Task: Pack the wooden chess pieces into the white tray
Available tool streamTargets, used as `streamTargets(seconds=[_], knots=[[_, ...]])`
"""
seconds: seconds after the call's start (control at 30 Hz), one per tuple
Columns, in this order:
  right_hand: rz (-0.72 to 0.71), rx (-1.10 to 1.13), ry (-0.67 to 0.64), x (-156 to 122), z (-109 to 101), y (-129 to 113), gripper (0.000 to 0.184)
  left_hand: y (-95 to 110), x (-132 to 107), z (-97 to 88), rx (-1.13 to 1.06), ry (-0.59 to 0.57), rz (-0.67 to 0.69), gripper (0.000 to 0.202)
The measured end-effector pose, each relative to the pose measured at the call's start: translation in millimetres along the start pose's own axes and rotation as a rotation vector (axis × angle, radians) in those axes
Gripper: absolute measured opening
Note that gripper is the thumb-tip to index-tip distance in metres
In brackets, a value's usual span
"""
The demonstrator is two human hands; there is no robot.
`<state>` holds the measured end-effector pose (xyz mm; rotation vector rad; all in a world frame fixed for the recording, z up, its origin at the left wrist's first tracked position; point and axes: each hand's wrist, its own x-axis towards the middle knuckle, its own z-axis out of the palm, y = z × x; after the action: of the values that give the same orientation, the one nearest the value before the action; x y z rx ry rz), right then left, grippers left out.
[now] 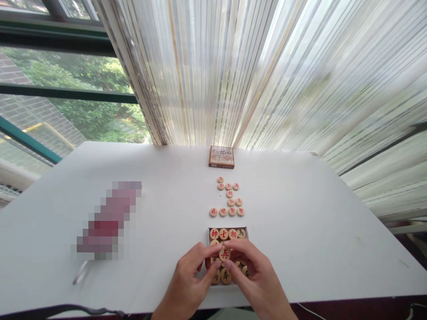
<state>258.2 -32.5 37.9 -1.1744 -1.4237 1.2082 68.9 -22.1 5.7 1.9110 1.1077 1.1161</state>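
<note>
A round xiangqi piece [224, 254] with a red character is held between the fingertips of both my hands, above a shallow open box [246, 231]. My left hand [195, 275] pinches it from the left, thumb and forefinger at its edge. From the other side my right hand [255, 271] does the same. Several pieces fill the box, red ones such as a general piece [214, 234] in the far row and black ones such as a soldier piece [226, 276] in the near row. My fingers hide the box's middle.
Beyond the box, several red-marked pieces [223, 212] lie face up in loose rows on the white table [167, 191]. A printed box lid [221, 157] rests at the far edge. To the left is a blurred-out reddish object [106, 218]. Curtains [213, 71] hang behind.
</note>
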Motion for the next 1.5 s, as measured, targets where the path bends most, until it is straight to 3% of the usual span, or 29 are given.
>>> streamTargets(seconds=[0.33, 0.83, 1.0, 1.5], knots=[[-0.023, 0.001, 0.031, -1, -4, 1, 0.02, 5, 3, -0.6, 0.0, 0.024, 0.051, 0.018], [0.032, -0.04, 0.244, 4, -54, 14, 0.024, 5, 2, -0.6, 0.046, 0.038, 0.032, 0.014], [0.078, -0.029, 0.271, 11, -57, 19, 0.037, 3, 0, 0.9, 0.057, 0.054, 0.014, 0.013], [0.11, 0.03, 0.319, 14, -59, 25, 0.027, 4, 1, 1.9, 0.065, 0.062, -0.003, 0.013]])
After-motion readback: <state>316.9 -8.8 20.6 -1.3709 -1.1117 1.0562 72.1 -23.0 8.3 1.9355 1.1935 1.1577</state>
